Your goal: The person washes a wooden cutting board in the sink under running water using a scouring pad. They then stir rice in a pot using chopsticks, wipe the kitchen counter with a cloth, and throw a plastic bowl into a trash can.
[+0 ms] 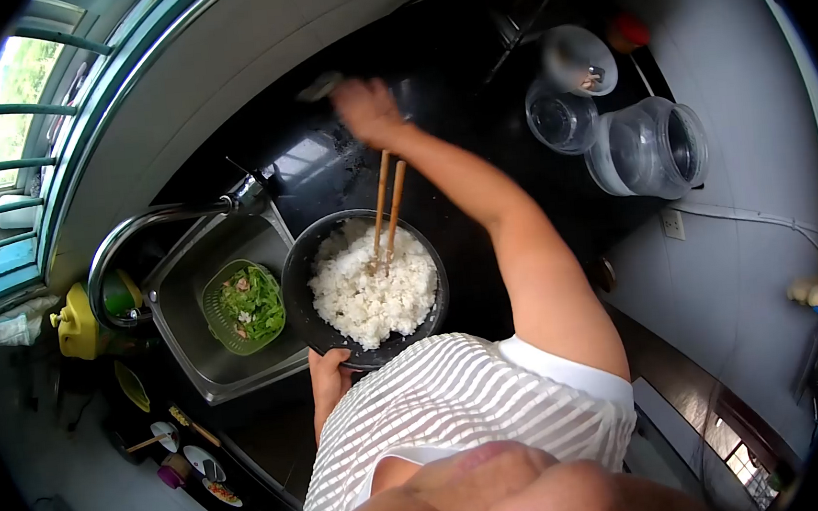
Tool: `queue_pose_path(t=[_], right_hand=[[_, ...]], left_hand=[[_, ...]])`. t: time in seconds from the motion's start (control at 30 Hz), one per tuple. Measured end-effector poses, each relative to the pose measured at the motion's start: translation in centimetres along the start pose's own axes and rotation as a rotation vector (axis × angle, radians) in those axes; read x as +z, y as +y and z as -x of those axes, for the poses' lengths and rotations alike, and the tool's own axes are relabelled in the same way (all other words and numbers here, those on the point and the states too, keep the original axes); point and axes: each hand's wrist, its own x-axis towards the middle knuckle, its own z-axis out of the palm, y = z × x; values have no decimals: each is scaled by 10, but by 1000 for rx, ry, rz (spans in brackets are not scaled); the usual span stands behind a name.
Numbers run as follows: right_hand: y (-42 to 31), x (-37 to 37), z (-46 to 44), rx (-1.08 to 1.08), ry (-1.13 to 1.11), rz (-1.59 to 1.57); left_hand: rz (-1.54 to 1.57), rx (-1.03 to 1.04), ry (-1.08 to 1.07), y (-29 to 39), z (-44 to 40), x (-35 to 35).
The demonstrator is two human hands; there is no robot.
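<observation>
My left hand (330,377) grips the near rim of a dark round pot (299,298), thumb over the edge. White cooked rice (373,287) fills much of this pot, and two wooden chopsticks (397,199) stand tilted in it. Stretched out over the black countertop (463,146), beyond the pot, is my right hand (366,110), smeared by motion. A blurred greyish thing, perhaps a cloth (321,87), is at its fingertips and seems held.
Left of the pot, a steel sink (209,372) holds a green basket (212,319) of leafy greens, under a curved tap (106,250). Clear plastic jars (646,150) and a white bowl (561,56) stand at the right. Dishes (204,459) sit at the lower left.
</observation>
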Motion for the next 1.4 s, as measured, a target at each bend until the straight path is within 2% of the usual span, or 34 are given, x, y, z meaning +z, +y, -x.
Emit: queue_pose_path(t=[0.03, 0.1, 0.13, 0.17, 0.2, 0.23, 0.3, 0.33, 0.37, 0.4, 0.43, 0.47, 0.5, 0.53, 0.57, 0.6, 0.63, 0.7, 0.77, 0.83, 0.87, 0.9, 0.93, 0.97, 1.03, 1.1, 1.23, 1.3, 1.37, 1.4], right_hand=[[26, -9, 1, 73, 29, -48], [80, -28, 14, 234, 68, 99], [109, -33, 26, 232, 231, 139], [134, -38, 28, 387, 84, 219], [160, -36, 34, 488, 92, 322], [180, -47, 32, 598, 48, 299], [185, -42, 29, 676, -42, 380], [190, -22, 31, 661, 171, 372], [184, -25, 31, 627, 153, 359], [175, -29, 37, 543, 106, 137], [139, -51, 46, 585, 193, -84], [113, -64, 66, 381, 149, -30], [84, -72, 105, 157, 276, -141], [46, -92, 144, 57, 249, -185], [18, -103, 177, 57, 161, -285], [-2, -98, 215, -22, 214, -311], [-25, -109, 245, -34, 35, -339], [-75, -140, 292, 63, -129, -466], [-103, -178, 308, 113, -125, -506], [-112, -201, 315, 212, 32, -714], [-97, -208, 314, 330, 261, -650], [-87, -215, 315, 638, 377, -853], [-66, -219, 316, 774, 501, -830], [-50, -232, 314, 891, 538, -778], [-22, -241, 314, 998, 415, -611], [6, -214, 327, 777, 452, -256], [-16, -220, 329, 780, 458, -248], [-34, -224, 335, 806, 488, -244], [-47, -234, 343, 795, 458, -183], [-54, -238, 345, 801, 450, -161]], left_hand=[[-2, -12, -8, 0, 0, -2], [7, -26, -11, -1, 0, -5], [17, -31, 4, -1, 1, -5], [31, -36, 18, -1, -2, -2], [12, -54, -8, 1, -1, -2], [15, -61, -16, 1, -2, -4], [-25, -56, 16, -2, -7, -10], [-6, -27, 9, 4, -7, -3], [-16, -38, -3, 10, -7, 1], [-53, -38, 3, 18, -6, 4], [-90, -34, -2, 26, -6, 7], [-115, -27, -10, 29, -6, 10], [-26, 74, 9, 19, -9, 9], [-44, 125, -56, 11, -9, 7], [-54, 154, -117, 17, -13, 8], [-179, 131, -183, 21, -22, 0], [-176, 152, -230, 23, -32, -1], [-167, 198, -265, 33, -32, 14], [-256, 170, -346, 51, -48, 18], [-280, 165, -415, 64, -60, 37], [-276, 162, -424, 68, -65, 55], [-266, 179, -426, 68, -75, 65], [-284, 178, -446, 70, -78, 78], [-301, 179, -468, 71, -79, 91], [-280, 182, -497, 70, -85, 112], [-307, 159, -546, 67, -102, 119], [-177, 85, -531, 58, -77, 118], [-239, 249, -432, 41, -38, 105], [-525, 343, -528, 2, -31, 81], [-781, 549, -683, -16, -30, 75]])
